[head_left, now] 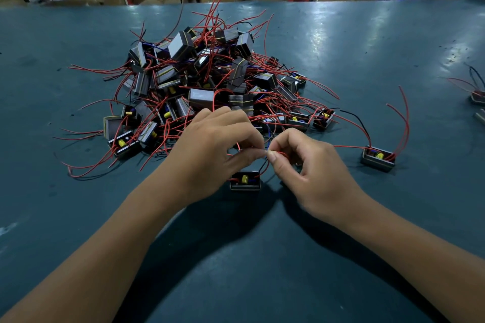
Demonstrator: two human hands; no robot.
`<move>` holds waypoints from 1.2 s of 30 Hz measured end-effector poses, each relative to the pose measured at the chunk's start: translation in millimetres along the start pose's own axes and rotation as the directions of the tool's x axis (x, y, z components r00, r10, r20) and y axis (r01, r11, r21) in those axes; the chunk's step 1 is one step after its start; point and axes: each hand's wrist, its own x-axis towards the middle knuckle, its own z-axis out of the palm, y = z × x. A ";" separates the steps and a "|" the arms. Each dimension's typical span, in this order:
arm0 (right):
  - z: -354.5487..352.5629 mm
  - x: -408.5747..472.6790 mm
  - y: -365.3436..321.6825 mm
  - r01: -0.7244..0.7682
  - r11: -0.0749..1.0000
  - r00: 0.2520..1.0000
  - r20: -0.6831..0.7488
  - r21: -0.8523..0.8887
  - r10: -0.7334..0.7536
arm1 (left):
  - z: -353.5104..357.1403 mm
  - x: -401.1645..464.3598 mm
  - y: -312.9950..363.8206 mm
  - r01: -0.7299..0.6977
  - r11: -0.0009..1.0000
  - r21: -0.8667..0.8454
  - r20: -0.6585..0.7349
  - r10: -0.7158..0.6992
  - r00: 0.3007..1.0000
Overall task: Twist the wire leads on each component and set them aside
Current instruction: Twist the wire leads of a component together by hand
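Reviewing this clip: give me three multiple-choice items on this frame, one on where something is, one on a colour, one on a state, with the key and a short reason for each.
1. Where does the component being worked on sit?
A. On top of the pile
B. On the table between the two hands, nearer than the pile
C. Inside a cardboard box

2. What colour are most of the wire leads in the pile?
A. Red
B. Green
C. White

3. What are the hands doing?
A. Both lie flat on the table
B. Only one touches anything
C. Both pinch wire leads above the component

Key: 1 B, the component rests on the table, in front of the pile. 2 A, red strands dominate. 3 C, the left hand and right hand meet on the wire leads.
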 end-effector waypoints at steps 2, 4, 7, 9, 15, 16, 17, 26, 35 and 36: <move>-0.9 -0.1 -0.7 0.022 1.000 1.000 -0.006 -0.016 -0.022 | 0.0 -0.8 3.2 0.191 0.941 -0.278 0.072 -0.178 0.981; -1.0 -0.4 -0.8 0.031 0.999 1.000 -0.001 -0.023 -0.031 | 1.4 -0.4 7.5 0.432 0.741 -0.514 0.200 -0.386 0.900; 0.3 -0.9 -0.9 0.029 0.999 0.999 0.022 -0.022 -0.029 | 5.2 0.0 9.7 0.623 0.498 -0.602 0.333 -0.553 0.764; 0.5 -0.7 -0.8 0.022 1.000 1.000 0.022 -0.018 -0.021 | 3.5 -0.7 10.0 0.536 0.670 -0.514 0.260 -0.474 0.841; -2.1 0.5 1.7 -0.029 0.999 1.000 0.013 0.025 0.028 | -1.1 -1.4 2.8 -0.002 1.000 0.018 0.008 0.002 1.000; -1.9 0.3 1.8 -0.031 0.999 0.999 0.016 0.027 0.030 | -1.1 -1.4 2.2 -0.041 0.997 0.066 -0.005 0.042 0.999; -1.5 0.1 1.7 -0.032 0.999 0.999 0.018 0.030 0.032 | -1.1 -1.6 1.9 -0.074 0.992 0.102 -0.004 0.074 0.997; -1.3 0.1 1.9 -0.033 0.999 0.999 0.022 0.043 0.032 | -2.8 0.3 -2.8 -0.202 0.944 0.262 -0.018 0.214 0.977; -1.8 -0.3 0.1 0.040 0.999 0.999 0.029 -0.012 -0.040 | -1.0 -1.1 6.4 0.243 0.929 -0.280 0.156 -0.206 0.966; -1.8 -0.5 0.0 0.046 0.999 0.999 0.027 -0.025 -0.045 | -0.4 -0.6 9.4 0.341 0.867 -0.363 0.196 -0.286 0.938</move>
